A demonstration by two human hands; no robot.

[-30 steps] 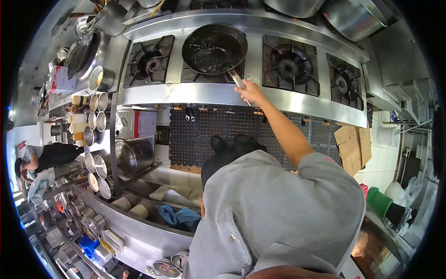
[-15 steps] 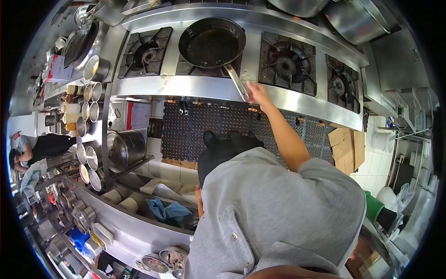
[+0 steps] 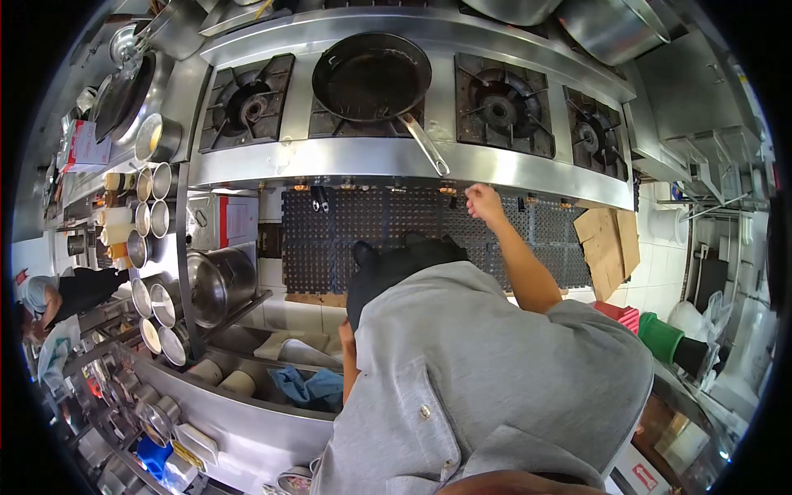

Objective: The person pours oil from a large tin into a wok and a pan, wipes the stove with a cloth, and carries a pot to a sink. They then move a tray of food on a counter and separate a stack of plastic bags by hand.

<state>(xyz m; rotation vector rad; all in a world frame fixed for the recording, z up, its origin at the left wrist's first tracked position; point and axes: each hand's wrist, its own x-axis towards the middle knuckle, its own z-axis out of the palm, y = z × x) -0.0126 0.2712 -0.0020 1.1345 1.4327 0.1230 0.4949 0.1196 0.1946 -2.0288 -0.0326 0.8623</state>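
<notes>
A black frying pan (image 3: 371,78) rests on the second burner from the left, its metal handle (image 3: 425,144) jutting over the stove's front edge. Below and right of the handle's end, apart from it, is my right hand (image 3: 483,203), its fingers curled in with nothing visible in them. It is close to the row of stove knobs (image 3: 446,190). My left hand (image 3: 347,334) hangs low at my side near the counter behind; its fingers are mostly hidden.
Bare burners (image 3: 502,106) flank the pan. Large pots (image 3: 612,31) stand at the upper right. Metal containers (image 3: 161,219) and a steel pot (image 3: 221,285) are on the left, with a blue cloth (image 3: 307,384) below. Another person (image 3: 70,301) is at the far left. Cardboard (image 3: 606,247) lies right of the mat.
My right hand has moved down and right, away from the pan handle, and its fingers have curled. My left hand has risen slightly. The view has shifted a little.
</notes>
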